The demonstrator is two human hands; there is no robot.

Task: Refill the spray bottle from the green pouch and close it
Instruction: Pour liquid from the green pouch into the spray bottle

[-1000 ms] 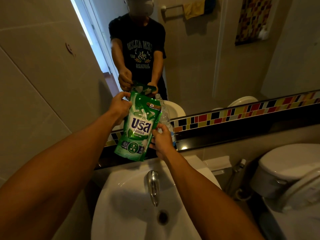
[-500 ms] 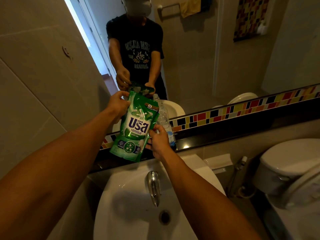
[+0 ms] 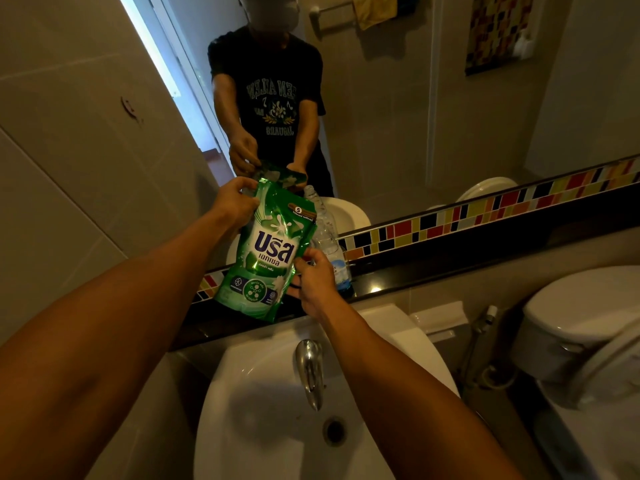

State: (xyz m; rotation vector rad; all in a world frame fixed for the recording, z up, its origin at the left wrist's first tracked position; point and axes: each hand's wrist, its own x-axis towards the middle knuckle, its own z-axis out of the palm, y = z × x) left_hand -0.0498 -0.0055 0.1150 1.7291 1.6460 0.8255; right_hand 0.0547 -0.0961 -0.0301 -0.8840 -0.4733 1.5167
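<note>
The green pouch (image 3: 266, 251) hangs upright over the black ledge, its white and blue label facing me. My left hand (image 3: 235, 202) pinches its top left corner. My right hand (image 3: 311, 282) grips its right edge lower down. Behind the pouch stands a clear bottle (image 3: 330, 244) on the ledge, with a little blue liquid at its bottom. The pouch hides part of the bottle, and I see no spray head on its neck.
A black ledge (image 3: 433, 268) runs under the mirror and a strip of coloured tiles (image 3: 485, 209). Below are a white sink (image 3: 263, 410) with a chrome faucet (image 3: 309, 368). A white toilet (image 3: 571, 327) and a hose sprayer (image 3: 485, 317) stand at the right.
Both hands keep the same hold on the pouch. The pouch's bottom has swung slightly to the left, so it tilts a little more.
</note>
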